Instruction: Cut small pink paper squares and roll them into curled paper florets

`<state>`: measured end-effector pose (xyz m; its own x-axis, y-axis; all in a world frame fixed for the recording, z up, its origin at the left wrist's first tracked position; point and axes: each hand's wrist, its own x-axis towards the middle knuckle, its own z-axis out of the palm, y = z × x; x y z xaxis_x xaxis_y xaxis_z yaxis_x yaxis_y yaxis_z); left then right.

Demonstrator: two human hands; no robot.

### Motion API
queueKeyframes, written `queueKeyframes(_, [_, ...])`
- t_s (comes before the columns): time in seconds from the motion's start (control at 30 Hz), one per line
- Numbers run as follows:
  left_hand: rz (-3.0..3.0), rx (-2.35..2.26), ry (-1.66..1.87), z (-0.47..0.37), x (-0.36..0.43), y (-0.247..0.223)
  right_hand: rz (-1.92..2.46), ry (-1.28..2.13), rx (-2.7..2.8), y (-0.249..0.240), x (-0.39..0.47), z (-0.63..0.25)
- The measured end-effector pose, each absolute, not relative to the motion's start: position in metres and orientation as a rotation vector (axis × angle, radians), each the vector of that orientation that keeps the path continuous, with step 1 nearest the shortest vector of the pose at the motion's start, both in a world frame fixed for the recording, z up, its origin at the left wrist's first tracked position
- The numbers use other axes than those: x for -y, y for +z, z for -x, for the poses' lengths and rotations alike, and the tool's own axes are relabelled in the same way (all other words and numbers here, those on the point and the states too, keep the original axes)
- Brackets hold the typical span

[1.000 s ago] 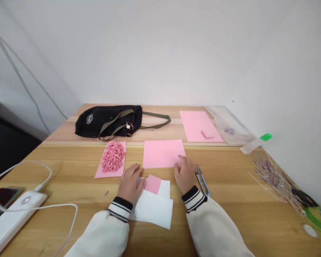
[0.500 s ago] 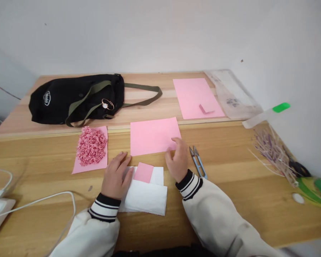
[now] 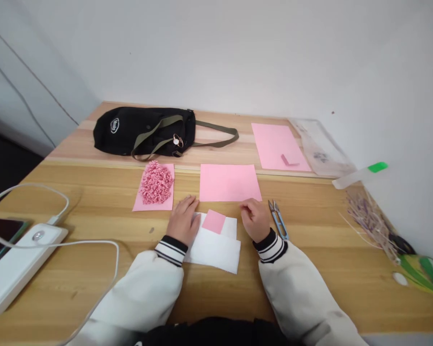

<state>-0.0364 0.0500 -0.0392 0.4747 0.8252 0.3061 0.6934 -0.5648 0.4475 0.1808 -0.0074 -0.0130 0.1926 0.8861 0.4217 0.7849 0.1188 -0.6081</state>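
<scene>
My left hand lies flat, fingers stretched out, on the table and the left edge of a folded white paper. A small pink paper square rests on that white paper. My right hand is closed, its fingers curled under at the lower right edge of a larger pink paper sheet; whether they hold anything is hidden. Just right of this hand lie blue-handled thread snips, blades pointing away.
Pink beads or buds are heaped on a pink sheet at left. Behind lie a black bag and another pink sheet. A power strip with cables is at left, dried stems at right.
My view has shifted left. The middle pink sheet, tilted before, now sits straighter. My right hand has drawn back from over its corner and its fingers have curled in; the left stays flat.
</scene>
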Motion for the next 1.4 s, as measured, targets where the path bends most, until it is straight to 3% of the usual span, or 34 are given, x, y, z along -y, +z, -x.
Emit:
queueKeyframes(0.23, [-2.432, -1.319, 0.703, 0.036, -0.049, -0.036, 1.753, 0.132, 1.766, -0.006, 0.029, -0.166])
queueKeyframes(0.8, [-2.628, -1.122, 0.637, 0.029, -0.037, -0.029, 2.437, -0.185, 1.455, 0.0, 0.043, -0.219])
queueKeyframes(1.03, [-2.687, -1.093, 0.641, 0.032, -0.037, -0.034, 2.562, 0.026, 1.448, -0.007, 0.046, -0.237])
queueKeyframes(1.4, [-2.697, -1.094, 0.795, 0.033, -0.039, -0.045, 2.477, 0.068, 1.32, -0.017, 0.045, -0.248])
